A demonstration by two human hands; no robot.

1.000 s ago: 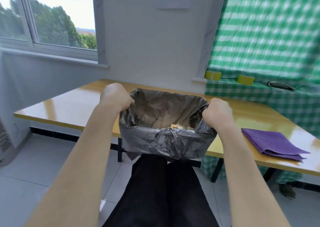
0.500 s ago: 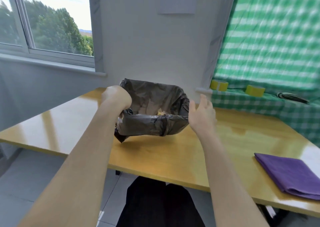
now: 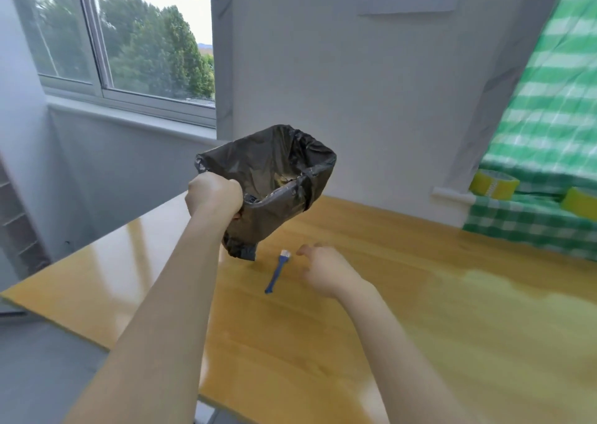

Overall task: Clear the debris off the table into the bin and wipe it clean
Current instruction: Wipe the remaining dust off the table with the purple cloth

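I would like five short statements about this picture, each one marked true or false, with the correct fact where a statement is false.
1. The left hand grips the rim of the bin. True.
2. The bin stands upright and flat on the table. False: it is tilted, held up by its rim in the left hand.
3. A small blue brush lies on the table, to the left of the right hand. True.
4. The right hand holds the brush. False: its fingers are open, near the brush but not round it.
5. The bin has a white liner. False: the liner is a black plastic bag.
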